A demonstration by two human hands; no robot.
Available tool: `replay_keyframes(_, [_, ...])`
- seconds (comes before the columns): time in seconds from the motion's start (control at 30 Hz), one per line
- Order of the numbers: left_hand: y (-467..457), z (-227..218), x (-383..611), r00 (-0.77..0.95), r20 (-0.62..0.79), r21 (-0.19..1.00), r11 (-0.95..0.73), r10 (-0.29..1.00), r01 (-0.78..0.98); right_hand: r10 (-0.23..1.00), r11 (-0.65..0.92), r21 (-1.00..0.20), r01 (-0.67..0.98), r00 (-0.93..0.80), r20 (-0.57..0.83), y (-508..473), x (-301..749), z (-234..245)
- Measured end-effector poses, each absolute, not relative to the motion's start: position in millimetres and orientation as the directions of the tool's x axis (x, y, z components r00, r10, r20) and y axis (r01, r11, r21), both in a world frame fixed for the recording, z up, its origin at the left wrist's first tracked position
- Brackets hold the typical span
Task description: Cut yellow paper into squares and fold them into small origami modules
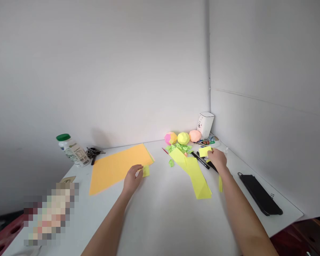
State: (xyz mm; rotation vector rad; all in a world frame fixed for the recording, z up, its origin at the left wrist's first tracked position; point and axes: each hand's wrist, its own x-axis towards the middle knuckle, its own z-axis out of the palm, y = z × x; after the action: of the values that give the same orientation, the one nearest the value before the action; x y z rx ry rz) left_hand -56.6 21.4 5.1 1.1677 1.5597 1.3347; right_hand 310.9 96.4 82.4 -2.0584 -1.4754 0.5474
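My left hand [132, 179] is closed over the right edge of the orange sheets, its thumb and fingertips on a small yellow-green square of paper [146, 171]. Farther right, my right hand [218, 159] pinches a small yellow piece of paper [204, 152] above the table. Between the hands lie long yellow-green paper strips [196, 176], the nearest one creased at its near end. A small folded green paper piece [171, 163] sits left of the strips. Several more folded green pieces [181, 148] are heaped behind them.
Three faceted paper balls, pink-orange [171, 137], yellow [183, 138] and peach [195, 136], stand by the back wall near a white box [205, 124]. Black markers [202, 160] lie near my right hand. Orange sheets [117, 167], a green-capped bottle [74, 151], keys [94, 153] and a black phone-like object [260, 193] are around.
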Motion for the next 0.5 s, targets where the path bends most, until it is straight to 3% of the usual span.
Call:
replay_keyframes(0.1, [22, 3, -39, -0.263, -0.054, 0.989, 0.088, 0.963, 0.12, 0.927, -0.324, -0.466, 0.823, 0.375, 0.018, 94, 323, 84])
replay_keyframes(0.23, [30, 6, 29, -0.099, -0.228, 0.974, 0.228, 0.969, -0.012, 0.97, -0.237, -0.315, 0.919, 0.24, -0.03, 85, 285, 59])
replay_keyframes(0.37, [60, 14, 94, 0.031, -0.453, 0.882, 0.453, 0.891, -0.129, 0.991, -0.124, -0.231, 0.965, 0.108, -0.082, 74, 245, 33])
replay_keyframes(0.5, [95, 17, 124, 0.023, -0.591, 0.79, 0.584, 0.807, -0.189, 0.997, -0.051, -0.227, 0.973, 0.035, -0.073, 70, 237, 24])
